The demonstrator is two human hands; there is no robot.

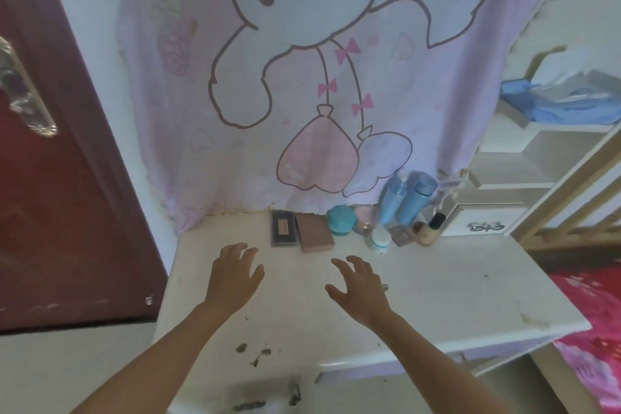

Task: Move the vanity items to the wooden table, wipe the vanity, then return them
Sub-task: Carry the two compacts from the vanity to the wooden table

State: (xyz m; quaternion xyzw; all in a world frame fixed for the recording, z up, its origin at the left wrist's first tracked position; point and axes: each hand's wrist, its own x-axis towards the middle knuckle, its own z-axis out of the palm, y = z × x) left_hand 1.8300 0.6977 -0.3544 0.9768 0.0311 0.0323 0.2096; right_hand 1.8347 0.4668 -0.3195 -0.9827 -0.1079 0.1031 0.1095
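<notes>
Reaching up from the bottom edge, the left hand (235,274) and right hand (361,289) hover at frame centre over the white tabletop (453,296). Their fingers (248,254) are spread and relaxed, grasping nothing. The vanity items cluster along the tabletop's far edge, right of centre: a dark palette (284,228), a brown palette (314,232) touching it, a teal jar (341,220), two blue bottles (416,200) and a white jar (379,240).

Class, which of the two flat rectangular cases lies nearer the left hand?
The dark grey rectangular case, just beyond the left hand; the pinkish-brown case lies farther right.
</notes>
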